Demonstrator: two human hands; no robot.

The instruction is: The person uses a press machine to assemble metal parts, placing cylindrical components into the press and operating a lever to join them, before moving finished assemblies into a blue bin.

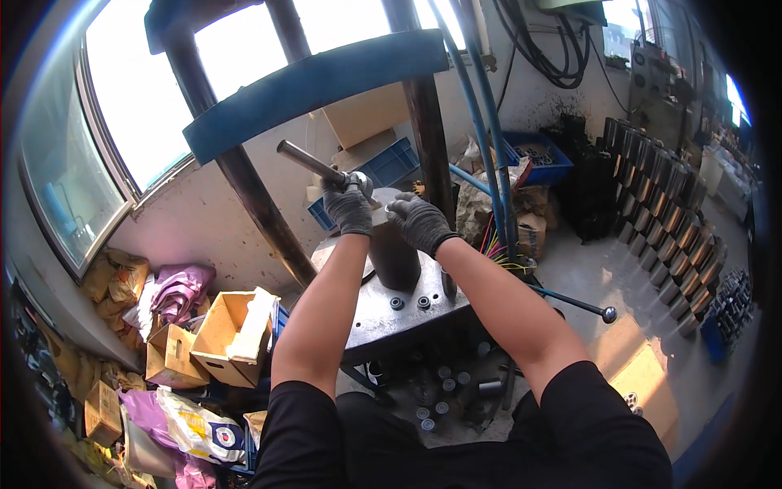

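Seemingly midway: the left hand (348, 209) grips a metal rod (306, 160), the right hand (421, 224) pinches a small piece (388, 207); two rings (397, 303) below lie untouched.

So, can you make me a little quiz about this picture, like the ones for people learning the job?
1. True or false: the left hand and the right hand both wear grey gloves.

2. Pick one: how many small round parts lie on the metal tabletop just in front of the dark block?
A) none
B) two
C) six

3. Fill in the blank: the metal rod is nearer to the person's ____ hand.

Key: 1. True. 2. B. 3. left.
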